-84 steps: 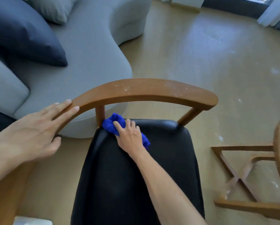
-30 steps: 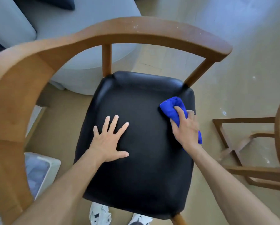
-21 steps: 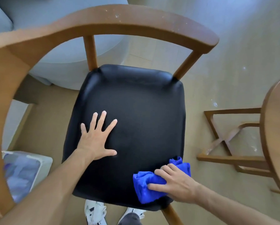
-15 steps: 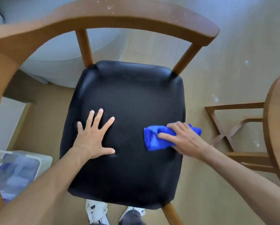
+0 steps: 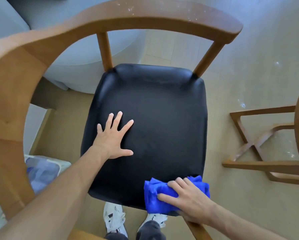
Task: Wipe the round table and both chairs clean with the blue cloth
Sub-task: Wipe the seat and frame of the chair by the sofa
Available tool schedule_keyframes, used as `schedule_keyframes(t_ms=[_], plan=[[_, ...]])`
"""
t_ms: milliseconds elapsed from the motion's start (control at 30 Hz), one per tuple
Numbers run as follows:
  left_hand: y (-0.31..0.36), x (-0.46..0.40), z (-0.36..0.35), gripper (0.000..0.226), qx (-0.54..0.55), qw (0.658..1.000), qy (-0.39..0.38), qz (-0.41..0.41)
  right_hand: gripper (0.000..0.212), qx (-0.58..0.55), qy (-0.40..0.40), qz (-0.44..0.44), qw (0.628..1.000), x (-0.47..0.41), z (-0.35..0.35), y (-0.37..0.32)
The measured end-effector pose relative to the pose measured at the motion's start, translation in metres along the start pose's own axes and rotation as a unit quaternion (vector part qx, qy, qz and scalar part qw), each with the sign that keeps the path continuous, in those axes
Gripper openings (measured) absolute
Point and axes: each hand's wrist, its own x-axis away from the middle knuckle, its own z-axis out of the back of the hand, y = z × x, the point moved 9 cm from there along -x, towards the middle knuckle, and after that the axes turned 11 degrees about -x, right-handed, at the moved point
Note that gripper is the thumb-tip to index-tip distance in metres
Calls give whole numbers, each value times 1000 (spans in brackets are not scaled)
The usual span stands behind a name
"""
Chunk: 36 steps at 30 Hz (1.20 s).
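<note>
Grey sofa [image 5: 79, 54], pale floor [image 5: 259, 54]

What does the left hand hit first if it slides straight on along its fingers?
Left hand lies flat on the black seat, fingers aimed at its back edge. Probably bare seat only, then the right rear post.

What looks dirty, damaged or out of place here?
Pale specks dot the top of the chair's curved wooden backrest, not yet wiped, and a few mark the floor beside the seat. Nothing looks spilled, broken or askew.
</note>
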Motion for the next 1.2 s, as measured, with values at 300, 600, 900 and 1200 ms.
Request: schedule_keyframes(t_ms=[300,600,900,1200], plan=[[-7,-6,2,119,15,1000,15,6,49,10,241,-295,924,-64,155,188],[-11,-9,-3,119,26,1000,2,3,51,-19,208,-207,956,-85,85,84],[-18,19,37,79,1,1000,-18,-2,50,-166,-156,-144,963,-5,21,41],[-43,87,109,65,-46,993,112,-11,46,-291,128,-373,872,42,100,53]])
